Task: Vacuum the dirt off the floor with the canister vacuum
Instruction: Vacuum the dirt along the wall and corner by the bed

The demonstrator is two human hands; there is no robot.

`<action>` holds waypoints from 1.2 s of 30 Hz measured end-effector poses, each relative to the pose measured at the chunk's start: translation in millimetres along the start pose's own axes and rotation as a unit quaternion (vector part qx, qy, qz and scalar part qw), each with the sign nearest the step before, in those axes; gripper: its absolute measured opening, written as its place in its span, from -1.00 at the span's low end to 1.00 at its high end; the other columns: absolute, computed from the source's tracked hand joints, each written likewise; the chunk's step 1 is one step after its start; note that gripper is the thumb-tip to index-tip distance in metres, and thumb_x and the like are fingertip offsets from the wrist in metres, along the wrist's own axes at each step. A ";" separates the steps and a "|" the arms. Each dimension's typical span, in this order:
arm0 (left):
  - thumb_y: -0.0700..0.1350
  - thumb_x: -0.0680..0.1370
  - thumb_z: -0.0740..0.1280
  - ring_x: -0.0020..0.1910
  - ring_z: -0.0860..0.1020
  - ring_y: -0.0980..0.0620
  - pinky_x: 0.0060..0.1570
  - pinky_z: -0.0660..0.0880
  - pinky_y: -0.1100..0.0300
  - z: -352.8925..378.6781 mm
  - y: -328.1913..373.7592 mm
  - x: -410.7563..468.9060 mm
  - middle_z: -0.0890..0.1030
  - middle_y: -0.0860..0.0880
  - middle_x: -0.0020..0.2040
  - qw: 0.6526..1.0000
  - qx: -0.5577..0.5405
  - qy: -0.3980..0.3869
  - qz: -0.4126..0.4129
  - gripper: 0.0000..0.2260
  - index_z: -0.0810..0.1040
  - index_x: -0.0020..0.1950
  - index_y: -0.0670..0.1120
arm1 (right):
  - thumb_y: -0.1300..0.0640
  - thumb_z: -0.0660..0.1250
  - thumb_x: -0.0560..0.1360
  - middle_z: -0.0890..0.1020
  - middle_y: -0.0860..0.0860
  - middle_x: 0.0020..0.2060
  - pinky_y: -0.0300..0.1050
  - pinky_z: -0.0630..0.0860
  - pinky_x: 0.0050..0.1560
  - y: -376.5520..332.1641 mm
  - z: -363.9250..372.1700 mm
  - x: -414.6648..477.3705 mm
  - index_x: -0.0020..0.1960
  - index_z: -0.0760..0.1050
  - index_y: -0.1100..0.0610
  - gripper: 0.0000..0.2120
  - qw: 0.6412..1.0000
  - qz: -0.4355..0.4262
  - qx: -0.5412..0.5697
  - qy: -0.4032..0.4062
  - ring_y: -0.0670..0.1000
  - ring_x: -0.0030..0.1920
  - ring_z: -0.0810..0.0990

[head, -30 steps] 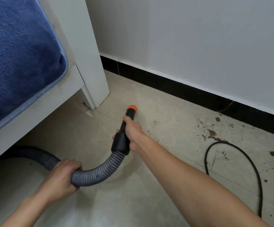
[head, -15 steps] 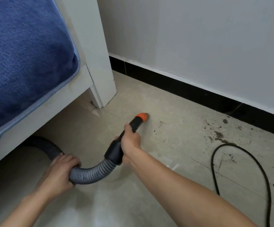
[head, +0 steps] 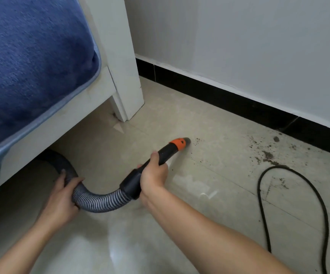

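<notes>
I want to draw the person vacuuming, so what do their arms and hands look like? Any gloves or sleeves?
No gloves and no sleeves in view. The left hand and right hand are bare, with no rings that I can see. The left forearm and right forearm are bare as far as the picture shows, with no watch or bracelet at either wrist.

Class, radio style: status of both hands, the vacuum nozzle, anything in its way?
Left hand grips hose. Right hand grips nozzle, tip at nearest dirt specks. Black cord loops ahead, amid heavier dirt.
</notes>
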State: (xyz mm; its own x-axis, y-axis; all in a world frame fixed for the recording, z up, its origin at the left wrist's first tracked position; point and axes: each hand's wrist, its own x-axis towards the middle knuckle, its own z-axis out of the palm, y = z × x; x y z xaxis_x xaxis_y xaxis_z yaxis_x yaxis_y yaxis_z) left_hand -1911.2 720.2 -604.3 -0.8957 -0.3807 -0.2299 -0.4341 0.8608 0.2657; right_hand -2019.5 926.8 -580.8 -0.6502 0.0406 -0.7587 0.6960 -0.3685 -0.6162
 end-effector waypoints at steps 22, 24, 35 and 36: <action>-0.37 0.49 0.31 -0.22 0.59 -0.22 -0.10 0.54 -0.06 -19.4 26.2 10.7 0.53 -0.22 0.06 0.880 -0.396 0.053 -0.258 -0.53 0.49 0.34 -0.01 | -0.24 0.23 0.43 0.69 0.18 -0.19 0.23 0.63 0.07 26.7 15.2 -32.2 -0.01 0.45 0.12 -0.58 0.997 0.031 -0.024 -0.059 0.27 -0.08 0.70; -0.37 0.47 0.32 -0.17 0.60 -0.24 -0.06 0.55 -0.07 -21.4 27.2 11.4 0.54 -0.22 0.10 0.880 -0.396 0.064 -0.254 -0.52 0.50 0.34 0.00 | -0.20 0.23 0.52 0.69 0.11 -0.29 0.16 0.66 0.00 25.1 10.7 -29.1 0.03 0.47 0.15 -0.59 0.999 0.029 0.009 -0.025 0.24 -0.14 0.71; -0.38 0.48 0.32 0.00 0.59 -0.26 0.02 0.54 -0.04 -16.3 41.2 21.9 0.52 -0.20 0.23 0.856 -0.446 0.072 -0.250 -0.49 0.47 0.38 -0.03 | -0.13 0.24 0.61 0.61 -0.01 -0.54 0.13 0.65 -0.03 25.3 -18.8 -54.5 -0.01 0.40 0.09 -0.73 0.992 0.057 0.108 0.025 0.15 -0.27 0.65; -0.37 0.47 0.33 0.01 0.59 -0.26 0.06 0.54 -0.06 -12.7 46.8 24.2 0.52 -0.20 0.24 0.855 -0.450 0.071 -0.246 -0.49 0.48 0.38 -0.03 | -0.13 0.24 0.61 0.61 0.00 -0.53 0.13 0.64 -0.04 23.3 -24.5 -53.7 -0.02 0.39 0.07 -0.74 0.990 0.058 0.126 0.033 0.17 -0.26 0.64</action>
State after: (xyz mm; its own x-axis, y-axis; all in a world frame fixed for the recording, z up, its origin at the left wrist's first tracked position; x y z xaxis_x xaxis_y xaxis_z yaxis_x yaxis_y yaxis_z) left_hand -1954.5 746.9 -585.5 -0.5587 -0.7145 -0.4211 -0.6021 0.0003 0.7984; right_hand -1960.8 938.7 -559.6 -0.5424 0.0426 -0.8390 0.6620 -0.5932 -0.4581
